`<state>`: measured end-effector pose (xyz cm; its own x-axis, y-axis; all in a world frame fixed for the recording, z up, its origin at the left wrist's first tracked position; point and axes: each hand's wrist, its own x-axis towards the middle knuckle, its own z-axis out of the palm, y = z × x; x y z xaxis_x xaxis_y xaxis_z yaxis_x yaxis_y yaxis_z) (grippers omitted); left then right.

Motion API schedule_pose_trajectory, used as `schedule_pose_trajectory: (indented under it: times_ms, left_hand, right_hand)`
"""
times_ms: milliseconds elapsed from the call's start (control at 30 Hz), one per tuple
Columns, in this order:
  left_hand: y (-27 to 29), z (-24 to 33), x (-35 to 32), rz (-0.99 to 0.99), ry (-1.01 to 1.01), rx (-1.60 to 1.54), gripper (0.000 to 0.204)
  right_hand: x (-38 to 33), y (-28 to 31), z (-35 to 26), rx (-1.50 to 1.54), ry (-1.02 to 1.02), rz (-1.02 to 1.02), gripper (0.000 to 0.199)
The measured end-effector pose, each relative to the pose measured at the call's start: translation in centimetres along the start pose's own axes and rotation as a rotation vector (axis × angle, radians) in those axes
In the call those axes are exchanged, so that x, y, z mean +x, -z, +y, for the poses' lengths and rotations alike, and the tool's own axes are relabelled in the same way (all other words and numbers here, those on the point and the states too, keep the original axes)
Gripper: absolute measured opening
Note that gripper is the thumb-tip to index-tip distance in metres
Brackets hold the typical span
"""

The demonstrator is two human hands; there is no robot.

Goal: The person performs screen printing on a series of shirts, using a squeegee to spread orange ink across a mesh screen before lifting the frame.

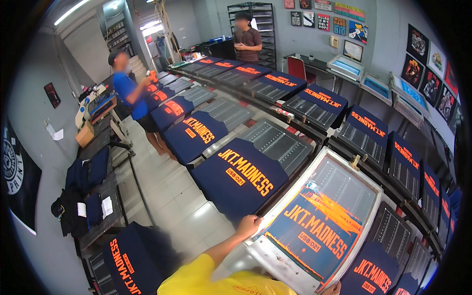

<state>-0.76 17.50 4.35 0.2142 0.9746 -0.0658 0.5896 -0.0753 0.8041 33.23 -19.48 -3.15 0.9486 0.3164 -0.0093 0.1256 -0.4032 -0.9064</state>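
A screen-printing frame (pixel 276 254) with a pale metal rim lies tilted in front of me, over a printing board. Thick orange ink (pixel 330 209) is smeared across its mesh, and orange lettering shows in the area below. My left hand (pixel 250 226) is closed round the frame's left edge. At the bottom of the picture my right hand (pixel 332 289) grips the near right corner; most of that hand is cut off. Beyond the frame, a navy T-shirt (pixel 241 196) with orange lettering is stretched on a board. Another printed navy shirt (pixel 376 263) lies to the frame's right.
Long rows of boards with printed navy shirts (pixel 196 130) run away from me and along the right. A person in blue (pixel 129 88) stands at the far left row; another in brown (pixel 247 42) stands at the back. A side bench (pixel 110 216) holds dark folded clothes.
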Motion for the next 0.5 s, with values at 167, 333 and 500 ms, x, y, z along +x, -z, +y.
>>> schedule_pose_trajectory:
  times_ms: [167,333,500]
  left_hand:
    - [0.3,0.6,-0.3,-0.007,0.085,-0.03,0.038]
    - [-0.2,0.2,-0.4,0.019,0.078,-0.038,0.041]
    - [-0.9,0.0,0.4,0.013,0.066,-0.022,0.042]
  right_hand:
    - [0.6,-0.3,1.4,0.084,-0.031,0.036,0.027]
    - [1.2,-0.2,3.8,0.301,-0.108,-0.019,0.03]
    - [0.4,0.3,3.0,0.295,-0.127,0.001,0.033]
